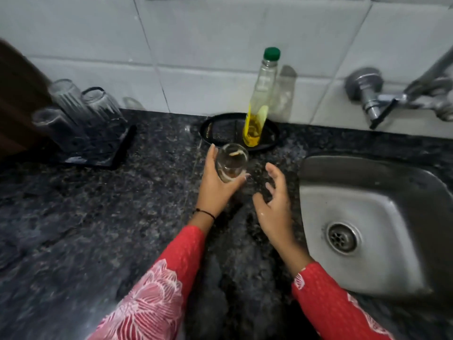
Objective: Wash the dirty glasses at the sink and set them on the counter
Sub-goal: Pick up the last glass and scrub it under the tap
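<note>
Left hand: fingers curl round the dirty glass, held above the desk.
Right hand: fingers spread, holding nothing.
Procedure: carry glass level over the sink; support its base.
Obscured: tap spout cut off; upturned glasses blurred.

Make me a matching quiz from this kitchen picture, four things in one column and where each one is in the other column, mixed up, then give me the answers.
Things:
1. bottle
2. glass
3. upturned glasses
4. drain

Places:
A. in the bottom of the sink
B. on the dark tray, far left
C. on the black plate by the wall
D. held by the left hand

Pairs: 1-C, 2-D, 3-B, 4-A
</note>
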